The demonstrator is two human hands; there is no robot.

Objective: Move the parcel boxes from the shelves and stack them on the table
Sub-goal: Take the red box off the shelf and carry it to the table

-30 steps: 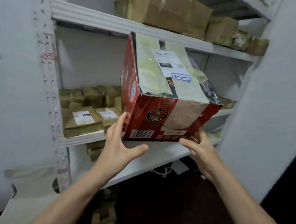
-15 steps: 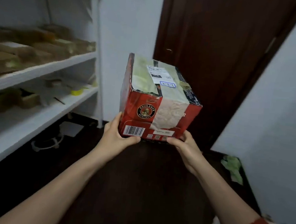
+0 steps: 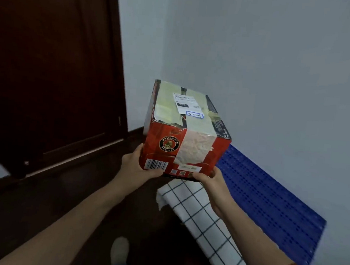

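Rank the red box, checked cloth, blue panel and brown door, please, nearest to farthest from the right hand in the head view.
1. Red cardboard parcel box: in the right hand's grip.
2. White checked cloth beneath, blue perforated plastic panel to the right: too close to call.
3. Dark brown wooden door: far left.

The red Paulaner parcel box [image 3: 186,145] — pale tape across it, a white label and "3-3-1" sticker on top — is held tilted in the air over the check-clothed table's [image 3: 197,220] far end.
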